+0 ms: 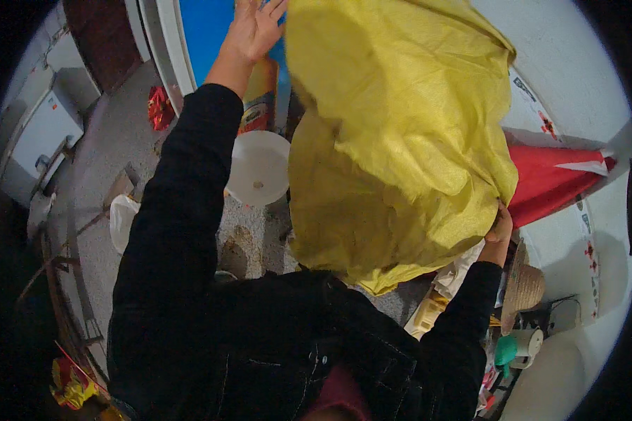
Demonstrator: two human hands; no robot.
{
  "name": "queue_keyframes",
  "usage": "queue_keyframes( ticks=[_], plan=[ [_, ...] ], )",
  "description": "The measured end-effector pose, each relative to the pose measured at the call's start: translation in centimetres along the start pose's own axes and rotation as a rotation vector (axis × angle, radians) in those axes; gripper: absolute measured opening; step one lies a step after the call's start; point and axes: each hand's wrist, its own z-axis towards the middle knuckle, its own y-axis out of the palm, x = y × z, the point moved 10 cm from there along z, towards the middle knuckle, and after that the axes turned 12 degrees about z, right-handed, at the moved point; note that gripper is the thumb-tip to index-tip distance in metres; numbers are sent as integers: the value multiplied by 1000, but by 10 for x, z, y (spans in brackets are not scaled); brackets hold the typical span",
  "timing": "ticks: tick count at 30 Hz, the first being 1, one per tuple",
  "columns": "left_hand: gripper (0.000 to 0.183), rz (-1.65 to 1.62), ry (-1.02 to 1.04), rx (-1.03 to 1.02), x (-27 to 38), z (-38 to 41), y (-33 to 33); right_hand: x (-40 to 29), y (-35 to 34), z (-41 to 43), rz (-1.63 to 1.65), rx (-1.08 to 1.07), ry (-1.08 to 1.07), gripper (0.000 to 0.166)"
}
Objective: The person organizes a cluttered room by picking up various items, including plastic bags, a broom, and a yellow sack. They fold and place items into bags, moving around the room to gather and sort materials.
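Note:
A large yellow woven plastic sack (400, 131) hangs spread out before me, wrinkled, with its lower part in shade. My right hand (499, 230) grips its lower right edge, the fingers partly hidden by the folds. At the top of the view, my left hand (258, 29) is raised beside the sack's upper left edge. Its fingers are spread, and their tips run out of the picture. I see nothing held in it.
Below my left hand stands a round white basin (258, 168). Red cloth (553, 181) lies behind the sack at right, above a straw hat (525, 287) and a light-coloured jug (526, 344). A white-lined bin (122, 223) and a red bag (160, 109) are on the left floor.

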Motion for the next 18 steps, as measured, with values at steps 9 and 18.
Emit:
queue_keyframes(
  ticks=[9,18],
  plan=[
    [43,-86,-509,-573,-123,-220,131,25,-13,-5,28,25,-17,32],
    [30,-781,-761,-241,-107,-124,73,-10,-52,-11,-101,206,-225,29]
  ],
)
